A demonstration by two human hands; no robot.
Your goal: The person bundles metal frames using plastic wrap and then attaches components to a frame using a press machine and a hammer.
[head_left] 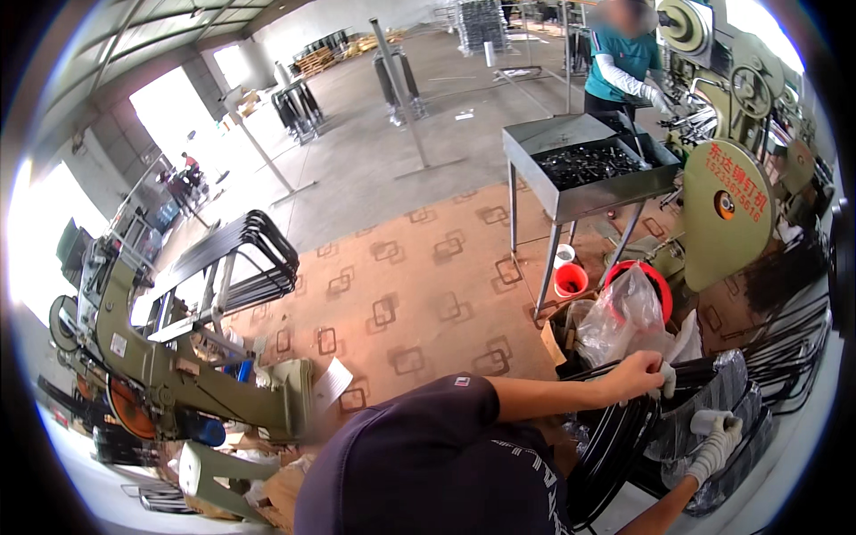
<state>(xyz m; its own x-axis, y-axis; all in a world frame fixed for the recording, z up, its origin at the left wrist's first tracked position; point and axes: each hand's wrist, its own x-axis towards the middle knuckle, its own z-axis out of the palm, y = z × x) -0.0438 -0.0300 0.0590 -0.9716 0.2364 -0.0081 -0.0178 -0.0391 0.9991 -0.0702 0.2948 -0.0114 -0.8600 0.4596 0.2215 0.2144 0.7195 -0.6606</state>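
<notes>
My left hand (638, 376) reaches out over the bundle of black curved tubing (615, 450), closed, with a whitish patch at its fingertips. Whatever it pinches is too small to make out. Lower and to the right, my right hand (716, 452) wears a pale striped glove and is closed around a short whitish-grey roll (711, 420). Right beneath that roll lie black parts wrapped in clear plastic film (743, 392), between and beside both hands. My dark shirt covers part of the tubing at the lower middle.
Beyond my left hand are a clear plastic bag (629, 312), a red bucket (658, 281) and a metal bin table (593, 201) of small black parts. A co-worker (624, 71) stands at a green machine (727, 214). Another machine (169, 374) and stacked black frames (259, 254) are left.
</notes>
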